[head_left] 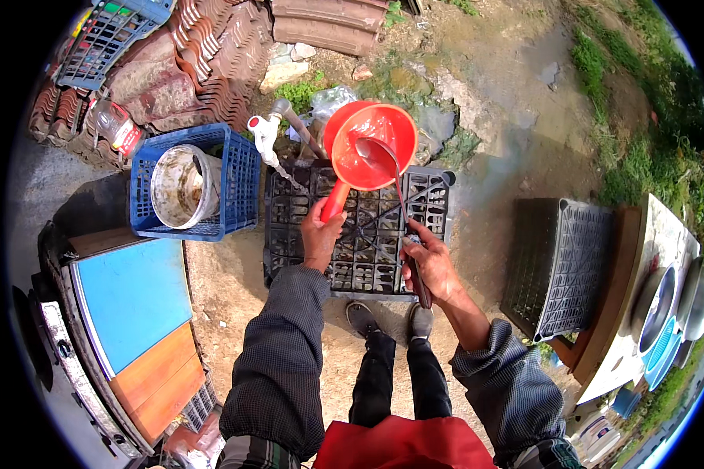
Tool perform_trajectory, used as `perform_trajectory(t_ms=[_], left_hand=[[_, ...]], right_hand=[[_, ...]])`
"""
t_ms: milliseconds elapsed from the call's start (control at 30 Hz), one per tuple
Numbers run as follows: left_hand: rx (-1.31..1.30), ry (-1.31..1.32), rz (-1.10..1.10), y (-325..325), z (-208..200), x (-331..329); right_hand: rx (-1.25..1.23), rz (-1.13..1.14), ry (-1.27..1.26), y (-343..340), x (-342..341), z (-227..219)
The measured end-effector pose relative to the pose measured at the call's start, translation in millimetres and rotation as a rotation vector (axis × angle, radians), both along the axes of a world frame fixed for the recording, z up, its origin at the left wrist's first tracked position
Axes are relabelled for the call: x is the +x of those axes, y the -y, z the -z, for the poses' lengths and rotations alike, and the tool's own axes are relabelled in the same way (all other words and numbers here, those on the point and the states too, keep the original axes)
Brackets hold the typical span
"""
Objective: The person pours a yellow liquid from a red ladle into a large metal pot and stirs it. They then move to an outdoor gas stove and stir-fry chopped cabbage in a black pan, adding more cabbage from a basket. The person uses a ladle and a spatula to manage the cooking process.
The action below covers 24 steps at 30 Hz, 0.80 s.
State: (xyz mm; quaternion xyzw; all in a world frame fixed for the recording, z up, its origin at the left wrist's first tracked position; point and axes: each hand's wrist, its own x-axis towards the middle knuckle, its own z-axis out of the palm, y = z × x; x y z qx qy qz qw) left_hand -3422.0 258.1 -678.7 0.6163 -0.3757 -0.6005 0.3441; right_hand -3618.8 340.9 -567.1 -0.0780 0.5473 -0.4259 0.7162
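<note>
My left hand [321, 236] is closed round the handle of an orange-red plastic dipper [403, 134], its open mouth facing up. In my right hand [434, 266] is a metal ladle [378, 156] with a dark handle. The ladle's bowl lies over the dipper's mouth; whether it touches the inside I cannot tell. Both things are held above an upturned black plastic crate [356, 258]. A second red rounded shape [338, 121] shows behind the dipper, partly hidden by it. Left of the dipper, water runs from a white tap [266, 141] onto the crate.
At left, a blue crate [238, 176] holds a dirty white bucket [213, 184], beside a blue and orange board [133, 297]. Roof tiles [203, 55] are piled behind. At right stand a grey crate [571, 262] and a table [626, 344] with metal basins [655, 309].
</note>
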Motion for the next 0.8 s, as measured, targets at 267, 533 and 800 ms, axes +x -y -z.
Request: perform_trajectory(t_ms=[267, 533, 800], left_hand=[[-0.663, 0.616, 0.089, 22, 23, 9], [-0.970, 1.207, 0.253, 64, -81, -6], [-0.285, 0.322, -0.060, -100, -100, 13]], right_hand=[[-0.019, 0.017, -0.036, 0, 22, -11], [-0.119, 0.143, -0.422, -72, 1, -33], [-0.108, 0.286, -0.387, -136, -11, -72]])
